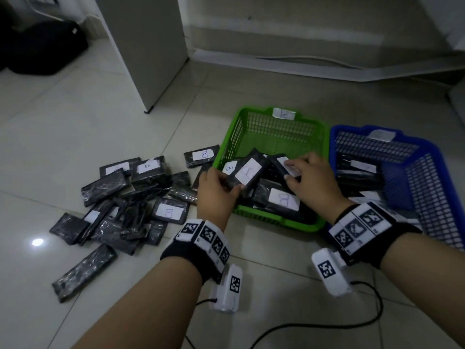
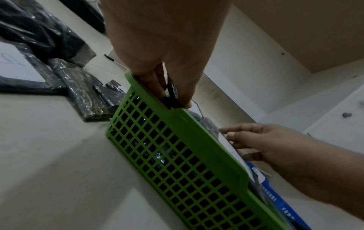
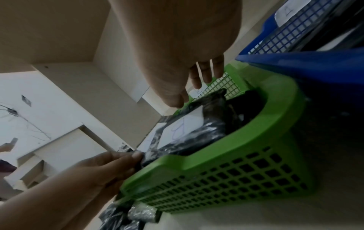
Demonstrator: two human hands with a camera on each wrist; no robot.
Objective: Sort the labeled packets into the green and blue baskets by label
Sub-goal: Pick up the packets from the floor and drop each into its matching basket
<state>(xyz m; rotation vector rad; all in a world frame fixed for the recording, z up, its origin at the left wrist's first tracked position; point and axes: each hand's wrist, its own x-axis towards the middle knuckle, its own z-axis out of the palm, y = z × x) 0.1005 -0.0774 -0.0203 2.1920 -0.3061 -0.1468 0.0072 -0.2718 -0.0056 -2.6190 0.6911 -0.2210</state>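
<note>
My left hand [image 1: 226, 181] grips a black packet [image 1: 247, 172] with a white "B" label by its near end, over the left side of the green basket [image 1: 271, 220]. In the left wrist view the fingers [image 2: 155, 87] and thumb pinch its dark edge just above the basket rim [image 2: 206, 129]. My right hand [image 1: 292, 170] is inside the same basket, straight fingers resting on another labelled packet [image 1: 283, 161]. Several "B" packets [image 1: 284, 199] lie in the green basket. The blue basket [image 1: 427, 144] on the right holds more packets.
A loose pile of black packets [image 1: 120, 202] covers the floor tiles left of the green basket, some label up. A white cabinet [image 1: 151, 59] stands behind, with a black bag [image 1: 42, 46] at far left. A black cable [image 1: 327, 323] runs across the floor near my wrists.
</note>
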